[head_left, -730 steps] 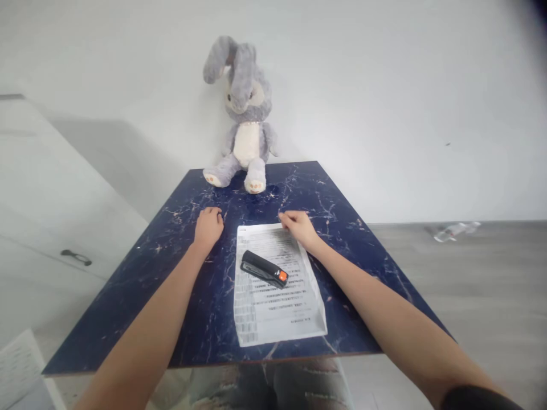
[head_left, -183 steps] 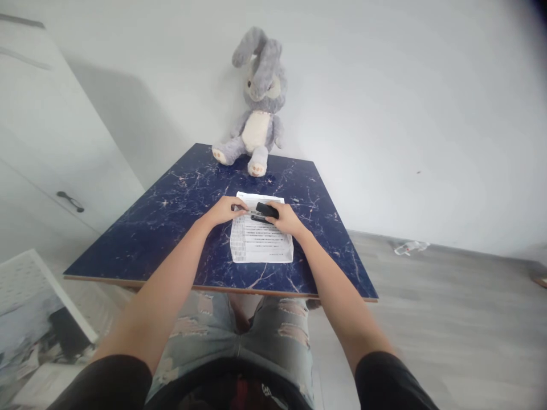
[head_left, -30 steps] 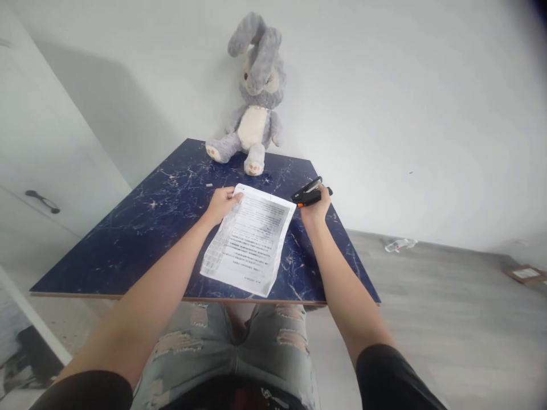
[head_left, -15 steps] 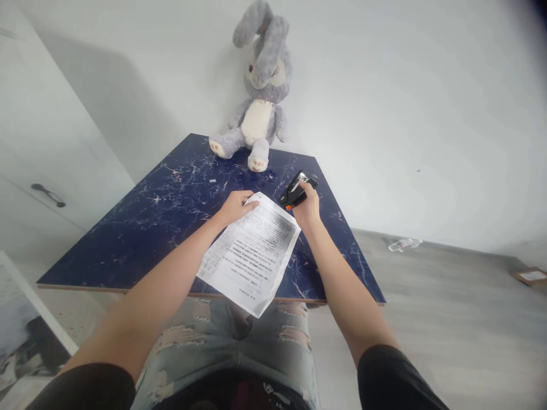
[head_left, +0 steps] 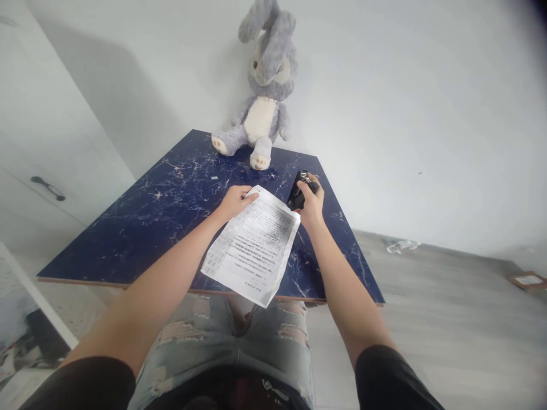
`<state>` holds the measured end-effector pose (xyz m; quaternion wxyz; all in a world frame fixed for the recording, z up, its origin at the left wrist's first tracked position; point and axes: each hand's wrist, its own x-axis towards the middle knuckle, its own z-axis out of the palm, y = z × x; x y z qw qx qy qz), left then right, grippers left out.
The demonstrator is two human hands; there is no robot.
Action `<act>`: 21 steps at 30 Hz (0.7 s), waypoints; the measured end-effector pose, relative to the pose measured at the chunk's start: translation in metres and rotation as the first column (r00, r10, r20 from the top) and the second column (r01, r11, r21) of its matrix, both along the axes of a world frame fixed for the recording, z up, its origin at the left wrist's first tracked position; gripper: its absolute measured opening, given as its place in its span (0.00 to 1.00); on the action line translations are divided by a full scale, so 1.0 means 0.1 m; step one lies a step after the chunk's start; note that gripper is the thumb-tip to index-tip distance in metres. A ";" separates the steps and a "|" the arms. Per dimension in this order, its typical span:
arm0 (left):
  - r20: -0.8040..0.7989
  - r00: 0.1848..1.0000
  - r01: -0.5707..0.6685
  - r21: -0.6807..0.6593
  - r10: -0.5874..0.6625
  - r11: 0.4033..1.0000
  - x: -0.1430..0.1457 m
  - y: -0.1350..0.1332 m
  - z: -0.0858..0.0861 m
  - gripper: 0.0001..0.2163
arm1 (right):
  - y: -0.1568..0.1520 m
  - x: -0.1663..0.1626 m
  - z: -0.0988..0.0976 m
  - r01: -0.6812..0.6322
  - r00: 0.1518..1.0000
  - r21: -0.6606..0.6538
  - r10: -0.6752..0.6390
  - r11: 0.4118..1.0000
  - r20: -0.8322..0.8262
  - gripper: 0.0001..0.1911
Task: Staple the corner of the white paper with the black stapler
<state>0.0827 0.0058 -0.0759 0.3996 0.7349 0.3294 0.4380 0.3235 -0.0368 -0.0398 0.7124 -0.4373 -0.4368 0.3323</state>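
My left hand (head_left: 237,201) pinches the far left corner of a printed paper sheet (head_left: 260,245), thumb on top. The paper slants toward me, and its near end hangs past the table's front edge. A black stapler (head_left: 298,196) is gripped in my right hand (head_left: 313,204), at the paper's far right corner. Its front end is at or just beside the paper's edge; whether the paper lies in its jaws I cannot tell.
The blue marbled table (head_left: 141,228) stands against the wall. A grey plush rabbit (head_left: 265,114) sits at its back edge. A small pale piece (head_left: 214,177) lies left of the rabbit's feet. Clear plastic packaging (head_left: 401,245) and a cardboard box (head_left: 529,280) are on the floor at right.
The stapler has turned more upright in my right hand, its orange part now mostly hidden. The paper and my left hand have shifted slightly away from me.
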 end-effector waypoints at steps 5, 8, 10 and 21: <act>-0.024 0.997 0.069 0.001 -0.069 0.998 0.01 -0.01 0.02 0.20 | -0.06 0.24 0.10 -0.033 0.790 -0.011 0.033 0.999 0.613 0.20; -0.054 0.998 0.046 0.017 -0.045 0.999 0.03 -0.04 0.06 0.19 | -0.10 0.31 0.15 -0.127 0.498 -0.057 0.113 0.990 0.860 0.20; -0.063 0.997 0.034 0.035 -0.031 0.999 0.04 -0.06 0.07 0.18 | -0.12 0.33 0.17 -0.189 0.322 -0.111 0.169 0.976 0.932 0.22; -0.081 0.996 0.032 0.060 -0.027 0.998 0.06 -0.05 0.04 0.18 | -0.18 0.32 0.21 -0.196 -0.038 -0.257 0.255 0.946 0.966 0.30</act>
